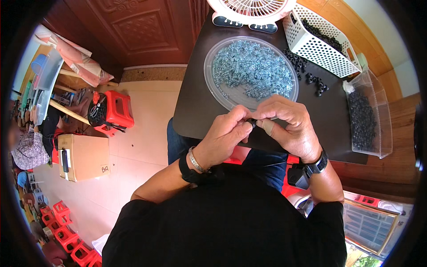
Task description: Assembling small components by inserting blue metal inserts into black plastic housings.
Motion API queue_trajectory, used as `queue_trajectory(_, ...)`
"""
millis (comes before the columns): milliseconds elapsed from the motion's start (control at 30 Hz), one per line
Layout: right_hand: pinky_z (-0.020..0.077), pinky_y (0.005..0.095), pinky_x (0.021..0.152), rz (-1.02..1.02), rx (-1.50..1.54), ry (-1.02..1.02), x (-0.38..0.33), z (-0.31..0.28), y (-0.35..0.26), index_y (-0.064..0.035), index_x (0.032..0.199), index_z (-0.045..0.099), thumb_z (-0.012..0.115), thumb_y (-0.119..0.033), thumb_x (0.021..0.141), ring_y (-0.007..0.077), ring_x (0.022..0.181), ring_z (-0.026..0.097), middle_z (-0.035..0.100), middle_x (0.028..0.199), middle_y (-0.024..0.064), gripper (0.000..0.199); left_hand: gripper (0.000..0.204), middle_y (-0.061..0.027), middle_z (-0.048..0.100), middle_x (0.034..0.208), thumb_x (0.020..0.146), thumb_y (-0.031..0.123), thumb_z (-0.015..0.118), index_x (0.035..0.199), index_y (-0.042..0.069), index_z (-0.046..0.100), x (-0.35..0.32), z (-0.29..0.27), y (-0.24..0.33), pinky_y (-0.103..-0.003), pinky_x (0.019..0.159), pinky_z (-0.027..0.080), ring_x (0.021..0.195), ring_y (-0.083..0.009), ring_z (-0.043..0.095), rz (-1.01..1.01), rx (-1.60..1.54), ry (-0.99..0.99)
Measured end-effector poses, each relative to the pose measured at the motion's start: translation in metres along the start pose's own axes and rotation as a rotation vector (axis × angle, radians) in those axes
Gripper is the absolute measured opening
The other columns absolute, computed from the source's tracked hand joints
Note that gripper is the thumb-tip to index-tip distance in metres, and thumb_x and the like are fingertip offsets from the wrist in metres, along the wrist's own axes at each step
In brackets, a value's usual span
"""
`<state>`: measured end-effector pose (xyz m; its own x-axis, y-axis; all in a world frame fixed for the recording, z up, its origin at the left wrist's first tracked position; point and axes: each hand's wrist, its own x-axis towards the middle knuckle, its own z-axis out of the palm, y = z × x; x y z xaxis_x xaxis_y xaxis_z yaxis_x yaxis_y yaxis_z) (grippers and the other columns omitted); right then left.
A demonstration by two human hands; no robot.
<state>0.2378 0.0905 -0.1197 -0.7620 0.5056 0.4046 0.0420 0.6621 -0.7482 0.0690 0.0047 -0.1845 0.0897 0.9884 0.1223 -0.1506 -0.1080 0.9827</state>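
Observation:
My left hand (224, 138) and my right hand (287, 124) meet over the near edge of a dark table (195, 102). Between their fingertips they pinch a small black part (252, 121); its shape is mostly hidden by the fingers. Just beyond the hands lies a clear round tray (218, 91) heaped with several small silvery-blue metal pieces (253, 66). Loose black parts (307, 71) are scattered on the table to the right of the tray.
A white perforated basket (311, 46) with black parts stands at the back right. A clear rectangular bin (378, 120) of black parts sits at the right edge. A white fan (249, 11) stands behind the tray. A red stool (118, 109) and cardboard box (86, 155) are on the floor at left.

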Motion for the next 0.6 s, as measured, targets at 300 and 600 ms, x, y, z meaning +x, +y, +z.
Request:
queue_trajectory(300, 0.0508, 0.029, 0.072, 0.074, 0.143, 0.047, -0.006, 0.008, 0.009, -0.0039, 0.101, 0.067, 0.066, 0.01, 0.078, 0.0171, 0.082, 0.064, 0.063, 0.093, 0.0073, 0.027, 0.02, -0.0034, 0.053, 0.071, 0.096, 0.018, 0.05, 0.1, -0.001, 0.05, 0.001, -0.004, 0.002, -0.025, 0.062, 0.043, 0.067, -0.0084, 0.05, -0.028, -0.071, 0.011)
queue_trajectory(600, 0.052, 0.0298, 0.079, 0.069, 0.083, 0.237, -0.016, 0.035, 0.013, -0.0068, 0.111, 0.063, 0.073, 0.007, 0.072, 0.0199, 0.093, 0.063, 0.06, 0.104, 0.0097, 0.043, 0.028, -0.0032, 0.056, 0.081, 0.097, 0.03, 0.05, 0.102, 0.002, 0.051, 0.004, -0.006, 0.001, -0.023, 0.064, 0.043, 0.071, -0.0089, 0.054, -0.076, -0.229, 0.014)
